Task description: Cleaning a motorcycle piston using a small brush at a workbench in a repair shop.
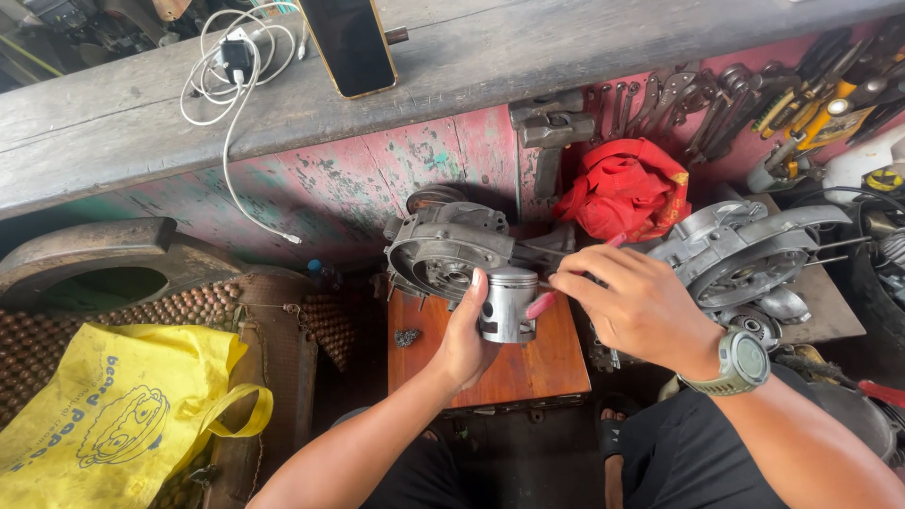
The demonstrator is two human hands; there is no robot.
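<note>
Yellow bag [113, 415]: at 8 o'clock, slumped over a beaded seat cover [203, 306]; well apart from the work.
White cable [231, 104]: at 11 o'clock, coiled on the grey plank shelf [528, 57], beside a dark phone [349, 42].
Left hand [464, 344]: just below centre, fingers wrapped round the piston, thumb up along its left side; clamped on it.
Piston [507, 303]: at centre, silver, crown up, held above the small wooden stool [528, 368], just in front of the dark crankcase half [443, 250].
Right hand [636, 302]: at 3 o'clock of the piston, fingers pinched together on a pink-handled tool [542, 303] whose tip meets the piston's right side.
Wristwatch [740, 363]: on the right wrist, green.
Second case half [745, 254]: at 2 o'clock, silvery, beyond the right hand.
Red rag [627, 188]: at 1 o'clock, with spanners [679, 99] hung above.
Step in hand: likely working at the pin bore or a clip, the exact contact too small to tell.
Next move calls for: steady piston grip, fine pressure from the tool tip, no slipping.
</note>
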